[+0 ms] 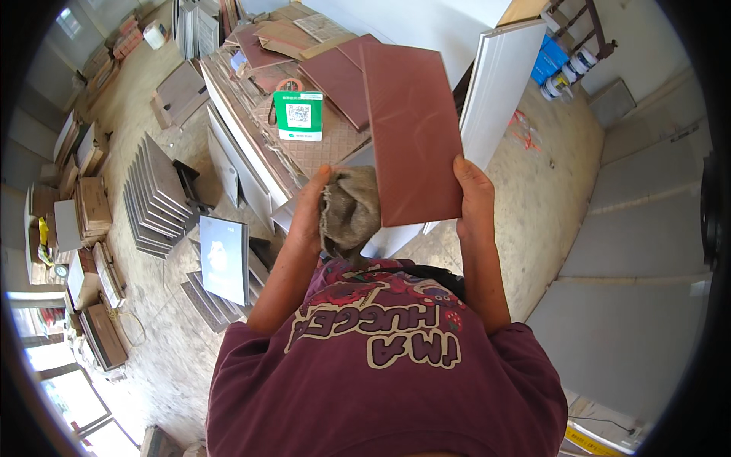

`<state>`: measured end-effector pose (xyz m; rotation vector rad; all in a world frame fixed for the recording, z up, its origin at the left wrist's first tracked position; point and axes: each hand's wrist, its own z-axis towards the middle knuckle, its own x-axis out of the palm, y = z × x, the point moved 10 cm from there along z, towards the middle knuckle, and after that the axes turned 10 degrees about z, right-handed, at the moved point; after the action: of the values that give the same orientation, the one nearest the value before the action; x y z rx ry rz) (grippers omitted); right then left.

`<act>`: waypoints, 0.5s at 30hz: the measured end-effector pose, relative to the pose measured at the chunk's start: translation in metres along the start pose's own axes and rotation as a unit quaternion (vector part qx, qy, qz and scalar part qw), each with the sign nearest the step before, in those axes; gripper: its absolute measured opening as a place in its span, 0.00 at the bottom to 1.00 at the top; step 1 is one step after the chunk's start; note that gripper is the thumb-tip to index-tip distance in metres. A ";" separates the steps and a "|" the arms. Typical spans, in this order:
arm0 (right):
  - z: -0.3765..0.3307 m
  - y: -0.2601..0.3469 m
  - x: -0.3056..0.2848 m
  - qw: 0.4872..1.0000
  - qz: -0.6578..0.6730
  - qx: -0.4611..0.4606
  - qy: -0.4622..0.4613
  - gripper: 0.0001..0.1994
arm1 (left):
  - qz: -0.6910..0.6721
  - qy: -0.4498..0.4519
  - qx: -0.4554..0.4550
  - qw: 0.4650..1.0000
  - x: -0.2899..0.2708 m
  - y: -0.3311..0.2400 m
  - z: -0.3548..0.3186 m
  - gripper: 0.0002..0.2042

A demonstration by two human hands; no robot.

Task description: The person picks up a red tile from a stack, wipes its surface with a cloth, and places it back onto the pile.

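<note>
My right hand [476, 192] grips the right edge of a reddish-brown rectangular tile [415, 137], its thumb along the near side. The tile is raised in front of my chest and tilted toward me. Bunched in my left hand [311, 204] is a grey-brown rag [352, 209], beside the tile's lower left edge; whether it touches the tile I cannot tell. The cloth hides most of the left fingers. Behind the raised tile, more reddish-brown tiles [335, 80] lie overlapping on a cluttered surface.
A green and white code card [298, 116] stands on the surface ahead. White panels [495, 84] lean at its right. On the left floor are a rack of grey tile samples [156, 202], a white-blue sample board [224, 259] and stacked boxes [93, 206]. Buckets [569, 72] sit far right.
</note>
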<state>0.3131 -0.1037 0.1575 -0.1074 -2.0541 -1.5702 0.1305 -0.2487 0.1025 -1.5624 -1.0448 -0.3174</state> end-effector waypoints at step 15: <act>-0.004 -0.013 0.047 0.971 -0.072 0.124 0.191 0.20 | 0.105 -0.007 0.101 0.989 0.003 -0.028 -0.006 0.11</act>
<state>0.2694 -0.1240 0.1684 0.4136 -1.9587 -1.2787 0.1133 -0.2543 0.1247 -1.4767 -0.8846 -0.0535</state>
